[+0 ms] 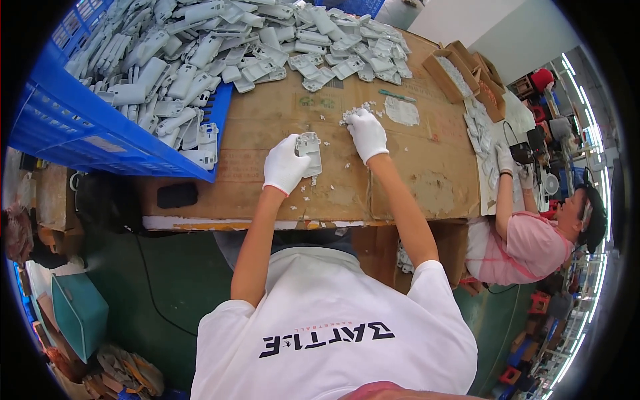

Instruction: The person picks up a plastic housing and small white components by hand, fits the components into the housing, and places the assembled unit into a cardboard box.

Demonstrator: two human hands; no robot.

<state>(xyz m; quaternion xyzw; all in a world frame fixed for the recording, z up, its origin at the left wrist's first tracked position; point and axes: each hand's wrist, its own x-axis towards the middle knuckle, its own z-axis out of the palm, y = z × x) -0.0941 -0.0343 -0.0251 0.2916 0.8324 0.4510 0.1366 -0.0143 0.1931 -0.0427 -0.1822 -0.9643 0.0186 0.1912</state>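
Pale plastic casing (311,160), over the brown cardboard (250,120): I see the left hand (287,164) gripping its left side, long axis pointing away from the body; the right hand (367,135), farther off, meets white scraps (367,105), its hold unclear to me.

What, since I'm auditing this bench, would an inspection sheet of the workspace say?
Surface: table covered in worn cardboard, with white bits scattered on it.
Job's things: one grey casing in hand; heaped casings in the blue crate and on the table.
Clutter: pen, white sheet, black object.
Hands: left hand holds the casing; right hand is at the bits, grip unclear.
Cables: dark cable over the floor.
Surroundings: co-worker at right; open cartons nearby.
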